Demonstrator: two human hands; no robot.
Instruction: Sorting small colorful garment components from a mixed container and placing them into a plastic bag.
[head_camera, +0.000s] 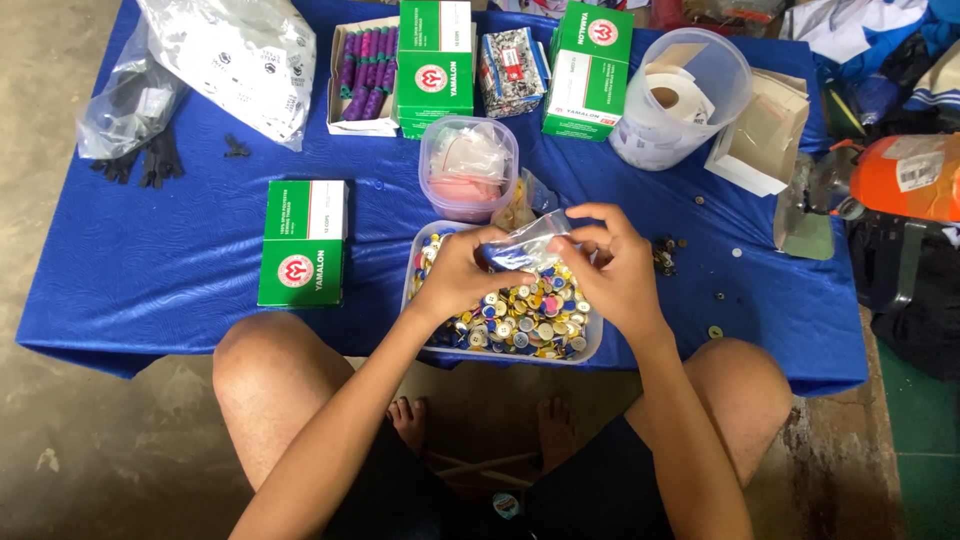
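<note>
My left hand (462, 272) and right hand (612, 262) pinch the small clear plastic bag (522, 243); I'd keep it low above the clear tray of coloured buttons (590, 345)

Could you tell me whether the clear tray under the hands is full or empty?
Full: the clear tray is heaped with small round buttons, gold, blue and pink, under the left hand and right hand.

green boxes (303, 243), round tub (680, 98), blue cloth (150, 260)
</note>
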